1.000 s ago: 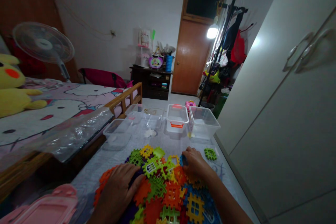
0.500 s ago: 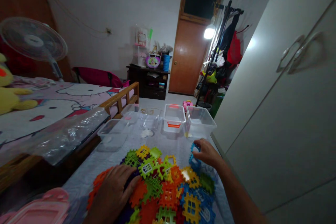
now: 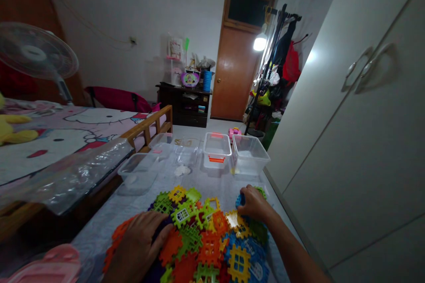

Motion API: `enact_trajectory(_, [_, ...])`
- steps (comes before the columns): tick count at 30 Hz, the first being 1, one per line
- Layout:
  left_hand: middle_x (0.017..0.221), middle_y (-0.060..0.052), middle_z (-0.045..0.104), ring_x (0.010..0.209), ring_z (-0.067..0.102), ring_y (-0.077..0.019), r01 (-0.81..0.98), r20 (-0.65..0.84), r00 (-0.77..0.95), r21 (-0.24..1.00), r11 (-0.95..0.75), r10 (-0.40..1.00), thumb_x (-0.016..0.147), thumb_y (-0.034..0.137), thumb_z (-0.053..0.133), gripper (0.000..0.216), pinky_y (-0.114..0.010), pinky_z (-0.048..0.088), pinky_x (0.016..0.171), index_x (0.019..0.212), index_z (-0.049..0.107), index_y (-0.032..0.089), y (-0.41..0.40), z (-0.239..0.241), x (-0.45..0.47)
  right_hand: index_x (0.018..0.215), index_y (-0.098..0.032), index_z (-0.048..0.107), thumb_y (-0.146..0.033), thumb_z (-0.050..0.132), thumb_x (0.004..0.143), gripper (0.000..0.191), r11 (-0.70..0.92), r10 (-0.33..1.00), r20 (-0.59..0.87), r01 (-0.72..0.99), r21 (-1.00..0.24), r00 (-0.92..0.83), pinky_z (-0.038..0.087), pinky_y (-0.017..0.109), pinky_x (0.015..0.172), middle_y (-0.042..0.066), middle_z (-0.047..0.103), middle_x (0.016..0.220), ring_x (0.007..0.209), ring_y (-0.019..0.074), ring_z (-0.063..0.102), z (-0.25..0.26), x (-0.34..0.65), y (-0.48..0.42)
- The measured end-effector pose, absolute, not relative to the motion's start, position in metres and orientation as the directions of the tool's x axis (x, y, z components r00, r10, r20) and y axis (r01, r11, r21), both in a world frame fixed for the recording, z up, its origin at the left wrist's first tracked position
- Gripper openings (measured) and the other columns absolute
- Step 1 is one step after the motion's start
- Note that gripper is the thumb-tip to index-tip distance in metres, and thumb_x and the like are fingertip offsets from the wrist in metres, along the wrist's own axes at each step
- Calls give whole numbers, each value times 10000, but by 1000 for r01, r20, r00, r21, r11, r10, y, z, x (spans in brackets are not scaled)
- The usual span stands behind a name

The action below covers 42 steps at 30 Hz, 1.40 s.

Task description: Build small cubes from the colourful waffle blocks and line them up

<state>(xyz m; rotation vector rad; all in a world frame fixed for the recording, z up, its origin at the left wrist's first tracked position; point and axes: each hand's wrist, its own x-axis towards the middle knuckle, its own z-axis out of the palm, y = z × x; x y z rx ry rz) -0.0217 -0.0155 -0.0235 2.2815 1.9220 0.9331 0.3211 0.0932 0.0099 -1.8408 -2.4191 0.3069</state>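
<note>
**Left hand**: palm down, fingers spread wide and resting on the near left of the pile, fingertips against a dark purple tile.

**Right hand**: fingers curled narrowly over a blue plastic waffle-shaped tile, holding it at the far right edge of the pile. The tile is partly hidden by the fingers, so its direction cannot be told.

**Main lot:** a heap of interlocking plastic waffle-shaped tiles in orange, lime green, yellow, blue and purple, some with window cut-outs. It lies overlapping at the near end of a pale grey cloth-covered surface. Its longer axis runs roughly away from the wearer, and the near end is cut off by the lower frame edge.

**Beyond the heap:** a transparent plastic box with orange handles stands just beside a larger transparent plastic box. Left of these are two shallow transparent plastic tubs and.

**Surroundings:** a pink plastic lid lies at lower left; a wooden bed rail edges a Hello Kitty bedsheet; white wardrobe doors line the right.
</note>
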Motion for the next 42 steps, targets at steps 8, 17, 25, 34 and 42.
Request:
enact_trajectory(8, [949, -20, 750, 916, 686, -243, 904, 452, 74, 346, -251, 889, 855, 540, 513, 333, -417, 544, 859, 919, 713, 280, -12, -26, -23, 1132, -168, 631, -225, 655, 677, 459, 331, 936, -37, 913, -237, -349, 376, 293, 927, 102, 579, 1135, 1080, 241, 518, 10, 317, 126])
enact_trajectory(17, [941, -10, 752, 894, 690, -227, 900, 458, 69, 354, -253, 886, 843, 549, 531, 326, -372, 553, 834, 907, 716, 289, -13, -25, -24, 1086, -174, 676, -228, 693, 639, 450, 343, 916, -120, 903, -257, -382, 400, 268, 876, 88, 608, 1094, 1033, 229, 554, 7, 320, 136])
enact_trajectory(25, [928, 0, 753, 882, 692, -223, 902, 459, 80, 346, -260, 885, 843, 530, 532, 304, -369, 555, 831, 905, 717, 297, -12, -27, -25, 1105, -175, 681, -286, 750, 614, 507, 329, 921, -120, 904, -273, -371, 411, 271, 876, 90, 615, 1093, 1026, 234, 565, 9, 319, 141])
enact_trajectory(34, [978, -11, 744, 935, 680, -223, 906, 427, 66, 353, -233, 902, 856, 518, 532, 299, -385, 545, 872, 935, 712, 293, -14, -29, -22, 1084, -160, 678, -277, 721, 655, 447, 332, 919, -118, 899, -287, -377, 416, 261, 887, 89, 598, 1085, 1027, 225, 562, 6, 318, 139])
enact_trajectory(42, [974, -12, 745, 923, 680, -225, 910, 446, 85, 329, -251, 891, 861, 515, 528, 301, -393, 547, 863, 942, 708, 289, -14, -31, -25, 1199, -138, 610, -270, 743, 614, 615, 330, 911, -157, 901, -280, -382, 398, 292, 940, 133, 573, 1193, 1106, 263, 535, 3, 327, 145])
